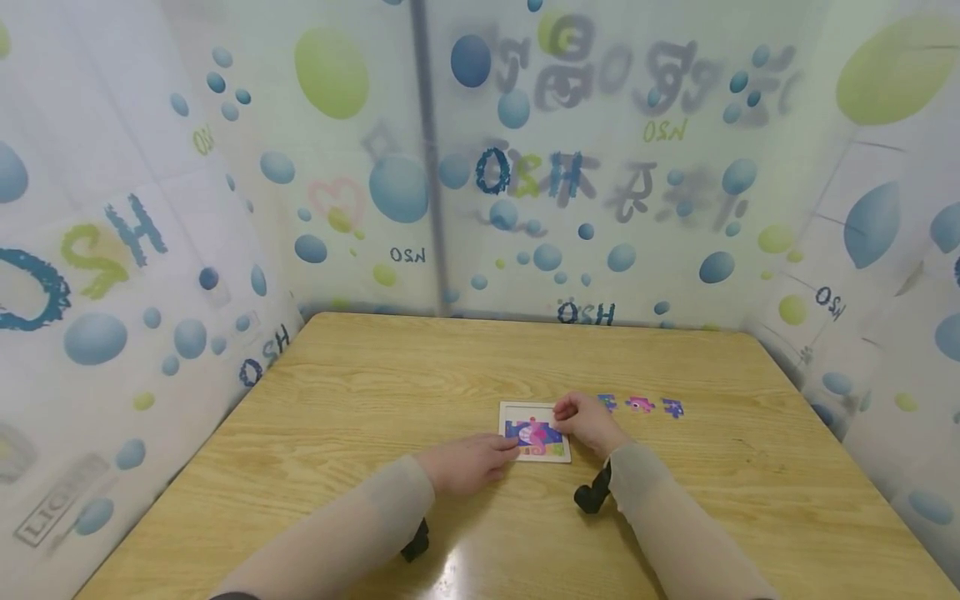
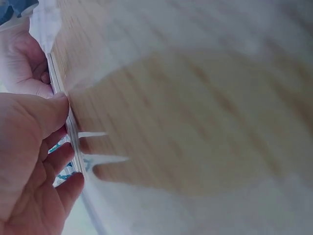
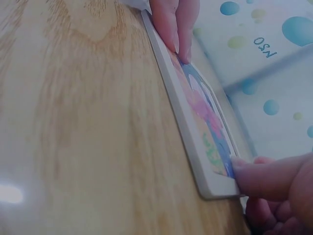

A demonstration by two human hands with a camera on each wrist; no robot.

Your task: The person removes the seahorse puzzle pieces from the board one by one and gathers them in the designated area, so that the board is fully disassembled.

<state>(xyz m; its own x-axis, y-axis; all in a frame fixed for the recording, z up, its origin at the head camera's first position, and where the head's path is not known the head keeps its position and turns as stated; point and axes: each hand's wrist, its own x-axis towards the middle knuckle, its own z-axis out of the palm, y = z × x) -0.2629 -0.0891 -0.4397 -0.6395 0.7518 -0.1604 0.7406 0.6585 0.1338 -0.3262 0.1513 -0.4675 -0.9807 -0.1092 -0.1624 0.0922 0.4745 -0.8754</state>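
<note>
A small jigsaw puzzle (image 1: 533,435) with a pink seahorse on blue lies in a white puzzle frame (image 1: 504,410), its lower part filled and a pale strip at the top. My left hand (image 1: 468,463) lies at the frame's left side. In the right wrist view its straight fingers (image 3: 168,24) press down on the picture. At the right rim, my right hand (image 1: 591,423) pinches with thumb (image 3: 261,178) and forefinger at the edge of a blue puzzle piece (image 3: 224,166). Its other fingers curl outside the frame, and most of that piece is hidden in the head view.
To the right of the right hand, three loose pieces lie in a row: a partly covered blue-green piece (image 1: 607,402), a pink piece (image 1: 640,405) and a blue piece (image 1: 672,407). The wooden table (image 1: 405,358) reaches back to a patterned curtain (image 1: 360,208).
</note>
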